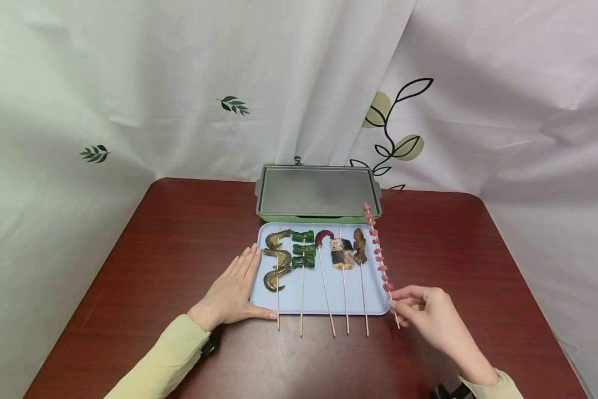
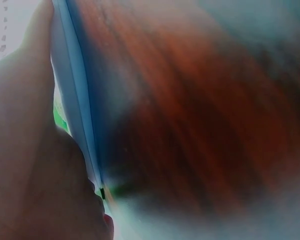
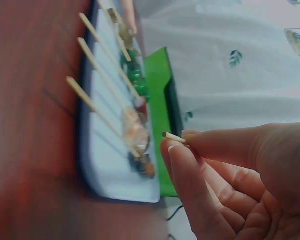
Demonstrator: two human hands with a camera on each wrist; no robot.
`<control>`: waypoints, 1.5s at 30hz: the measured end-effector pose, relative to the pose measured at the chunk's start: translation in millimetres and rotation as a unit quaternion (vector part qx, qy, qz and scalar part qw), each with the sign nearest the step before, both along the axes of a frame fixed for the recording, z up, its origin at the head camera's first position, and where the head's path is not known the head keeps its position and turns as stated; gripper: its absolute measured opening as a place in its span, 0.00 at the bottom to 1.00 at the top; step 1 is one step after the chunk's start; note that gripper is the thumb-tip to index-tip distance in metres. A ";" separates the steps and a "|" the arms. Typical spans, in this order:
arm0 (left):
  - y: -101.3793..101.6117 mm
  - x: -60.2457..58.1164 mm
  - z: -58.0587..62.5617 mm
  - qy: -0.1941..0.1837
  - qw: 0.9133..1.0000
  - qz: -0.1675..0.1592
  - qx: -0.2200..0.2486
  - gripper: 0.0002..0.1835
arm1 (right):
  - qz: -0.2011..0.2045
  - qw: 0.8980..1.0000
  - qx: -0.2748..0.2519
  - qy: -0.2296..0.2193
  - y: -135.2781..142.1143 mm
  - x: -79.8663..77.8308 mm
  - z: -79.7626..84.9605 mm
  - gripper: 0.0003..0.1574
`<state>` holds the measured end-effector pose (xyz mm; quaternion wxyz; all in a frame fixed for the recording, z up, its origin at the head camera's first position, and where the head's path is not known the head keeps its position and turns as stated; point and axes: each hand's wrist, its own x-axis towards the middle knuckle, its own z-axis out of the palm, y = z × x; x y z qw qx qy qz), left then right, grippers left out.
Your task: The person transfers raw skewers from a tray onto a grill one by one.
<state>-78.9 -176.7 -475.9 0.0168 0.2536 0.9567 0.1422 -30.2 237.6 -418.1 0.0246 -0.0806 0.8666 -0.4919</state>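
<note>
Along the right side of the pale blue tray (image 1: 290,303), I held a skewer of red pieces (image 1: 376,241) by its bare stick, pinched near the end between the thumb and fingers of my right hand (image 1: 425,316). That grip probably suited it because it spared the food any squeezing. The skewer slanted away from me, its far tip overlapping the near right corner of the green-sided griddle (image 1: 318,191) in the head view; whether it touched the tray's rim, I could not tell. My left hand (image 1: 231,293) grasped nothing: its fingers lay straight against the tray's left edge, the thumb stretched along the near one, perhaps to steady it. On the tray, the shrimp skewer (image 1: 279,257), green skewer (image 1: 303,250), curled purple skewer (image 1: 323,236), banded skewer (image 1: 342,255) and brown skewer (image 1: 359,246) lay side by side, bare sticks jutting past the near rim, likely for easy pinching.
</note>
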 end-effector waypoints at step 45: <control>0.8 -0.8 -2.4 -0.017 0.999 0.004 -0.035 0.77 | -0.035 0.985 -0.082 -0.145 -7.6 -156.6 5.8 0.19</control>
